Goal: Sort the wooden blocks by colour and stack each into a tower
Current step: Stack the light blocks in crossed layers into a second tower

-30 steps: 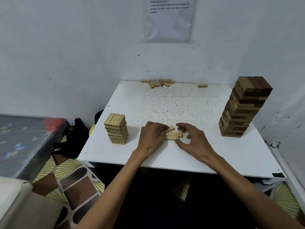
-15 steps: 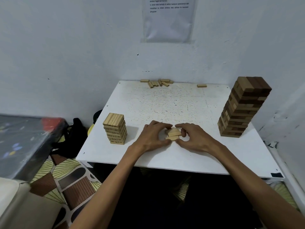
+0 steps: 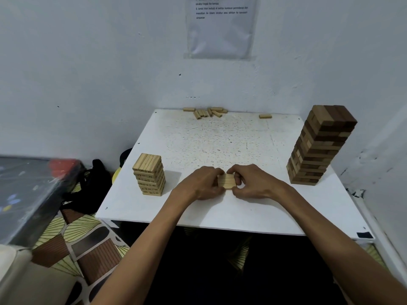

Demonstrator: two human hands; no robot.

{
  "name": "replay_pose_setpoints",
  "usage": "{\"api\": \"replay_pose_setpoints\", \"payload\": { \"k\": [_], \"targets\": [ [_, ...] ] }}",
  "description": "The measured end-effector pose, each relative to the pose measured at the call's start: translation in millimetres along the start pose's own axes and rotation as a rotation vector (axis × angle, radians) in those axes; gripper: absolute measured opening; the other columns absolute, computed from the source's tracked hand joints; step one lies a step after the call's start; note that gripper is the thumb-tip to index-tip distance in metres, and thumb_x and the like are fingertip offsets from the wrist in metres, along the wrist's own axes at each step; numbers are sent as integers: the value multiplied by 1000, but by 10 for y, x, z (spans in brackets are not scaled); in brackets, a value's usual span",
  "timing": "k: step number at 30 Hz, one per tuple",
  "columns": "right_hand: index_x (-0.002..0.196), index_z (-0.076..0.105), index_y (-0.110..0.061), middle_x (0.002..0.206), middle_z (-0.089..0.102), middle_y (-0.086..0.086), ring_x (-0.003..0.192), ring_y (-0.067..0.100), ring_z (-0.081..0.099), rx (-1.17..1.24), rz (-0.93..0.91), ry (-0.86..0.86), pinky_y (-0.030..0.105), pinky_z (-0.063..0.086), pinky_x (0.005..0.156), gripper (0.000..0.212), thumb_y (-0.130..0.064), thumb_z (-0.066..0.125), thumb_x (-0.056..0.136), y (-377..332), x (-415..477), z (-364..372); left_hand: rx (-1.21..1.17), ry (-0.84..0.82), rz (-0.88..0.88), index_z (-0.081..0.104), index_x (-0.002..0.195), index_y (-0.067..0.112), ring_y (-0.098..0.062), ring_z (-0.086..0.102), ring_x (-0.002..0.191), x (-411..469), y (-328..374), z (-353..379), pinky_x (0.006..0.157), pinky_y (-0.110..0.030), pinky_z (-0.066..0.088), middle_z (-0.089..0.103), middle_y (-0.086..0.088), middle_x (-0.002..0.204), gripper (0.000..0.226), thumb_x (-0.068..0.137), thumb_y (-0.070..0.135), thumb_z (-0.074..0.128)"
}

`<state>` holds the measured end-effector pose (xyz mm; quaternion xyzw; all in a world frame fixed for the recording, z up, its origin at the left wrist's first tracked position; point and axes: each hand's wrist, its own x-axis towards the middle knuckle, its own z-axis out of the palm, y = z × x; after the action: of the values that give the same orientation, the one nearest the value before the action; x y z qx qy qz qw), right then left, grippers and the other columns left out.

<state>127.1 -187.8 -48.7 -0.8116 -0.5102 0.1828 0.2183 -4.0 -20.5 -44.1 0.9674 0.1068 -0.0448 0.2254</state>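
On the white table [image 3: 220, 139], left hand [image 3: 201, 183] and right hand [image 3: 253, 182] pinch pale blocks [image 3: 226, 181].

Two bare arms are all that shows of the person. Behind the left grip [image 3: 203, 183] the left forearm [image 3: 149, 243] is uncovered right to the picture's lower edge, slim at the wrist and broader farther back. Behind the right grip [image 3: 253, 182] the right forearm [image 3: 326, 225] is bare likewise. Faint tendon ridges run across the back of the right grip to rounded knuckles; the left grip's back looks smoother. Fingernails are too small to make out, and the dark patch between the forearms is too dim to read as clothing
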Motion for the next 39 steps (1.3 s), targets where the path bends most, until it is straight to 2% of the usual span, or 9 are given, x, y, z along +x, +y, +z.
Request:
{"api": "replay_pose_setpoints", "payload": {
  "k": [4,8,12,16,20,23,27,32,39],
  "targets": [
    [123,61,-23,85,63,-11,74,1,54,-14,3,-34,22,45,70,42,-26,70,83,17,15,-33,-39,-47,-16,59,135,16,-19,58,91,29,-33,-25,83,-34,50,63,2,99,46,93,31,70],
    [120,63,-25,84,62,-12,73,1,54,-6,4,-43,28,48,69,43,-30,72,78,16,15,-48,-17,-75,-22,59,136,15,-19,58,93,59,-30,-42,85,-37,52,59,1,102,47,94,32,70],
    [118,63,-31,104,50,-15,90,2,50,-101,-24,44,26,47,77,59,-56,64,65,30,-13,-32,54,-37,35,59,138,21,-18,48,101,32,-20,-87,89,-33,45,45,1,117,53,92,42,73],
    [120,65,-27,111,56,-14,94,8,55,-56,-72,91,27,49,79,64,-60,64,65,-39,-39,-97,85,11,124,63,138,20,-18,49,119,-30,-13,-238,94,-31,43,53,-2,130,51,92,40,71],
    [124,66,-26,109,61,-16,93,8,58,2,-129,163,16,40,72,57,-49,70,72,-132,-89,-231,77,89,195,59,138,24,-14,50,102,-121,34,-444,85,-27,38,62,4,121,48,93,37,70],
    [124,62,-34,108,63,-21,94,10,57,2,-149,197,13,37,70,51,-42,74,75,-242,-143,-370,81,140,225,61,125,27,-15,53,102,-203,62,-569,85,-31,44,64,8,116,37,92,39,71],
    [112,61,-38,106,64,-21,90,11,57,-61,-216,233,18,38,68,38,-36,77,78,-456,-195,-520,79,178,251,64,118,31,-9,52,93,-314,44,-778,84,-34,47,63,15,108,31,91,45,72],
    [108,61,-39,105,65,-21,89,9,56,-114,-240,257,31,49,77,34,-51,68,77,-697,-169,-601,37,212,288,66,116,32,-7,53,91,-471,-23,-1003,84,-28,43,57,30,94,28,91,42,75],
    [105,61,-42,102,65,-19,88,3,54,-140,-255,340,28,47,75,30,-53,68,78,-1044,-1,-507,-37,259,268,70,110,46,-9,56,97,-650,-359,-1283,80,-23,40,66,17,102,30,82,50,79]
  ]
}}
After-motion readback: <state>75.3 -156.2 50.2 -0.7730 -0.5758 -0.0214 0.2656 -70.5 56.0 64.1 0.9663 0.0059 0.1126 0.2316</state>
